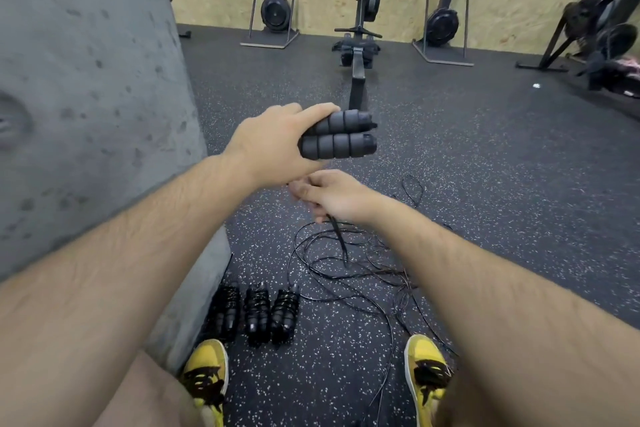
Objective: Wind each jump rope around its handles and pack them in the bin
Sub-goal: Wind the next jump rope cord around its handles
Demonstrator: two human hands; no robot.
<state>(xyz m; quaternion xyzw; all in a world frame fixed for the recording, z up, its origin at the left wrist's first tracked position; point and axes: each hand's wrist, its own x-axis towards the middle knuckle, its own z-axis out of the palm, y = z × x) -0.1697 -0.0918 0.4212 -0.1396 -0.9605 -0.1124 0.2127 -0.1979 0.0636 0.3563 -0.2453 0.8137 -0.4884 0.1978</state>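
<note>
My left hand (273, 146) grips two black ribbed foam handles (341, 139) side by side, held level at mid-frame with their ends pointing right. Just below it, my right hand (332, 196) pinches the thin black rope (341, 239), which hangs down into a loose tangle of cord (349, 274) on the speckled floor. Three wound jump ropes (256, 315) lie in a row on the floor near my left foot. No bin is in view.
A grey concrete pillar (90, 97) fills the left side, right next to the wound ropes. My yellow shoes (206, 378) stand at the bottom. A rowing machine (360, 45) and other gym machines (275, 10) line the far plywood wall.
</note>
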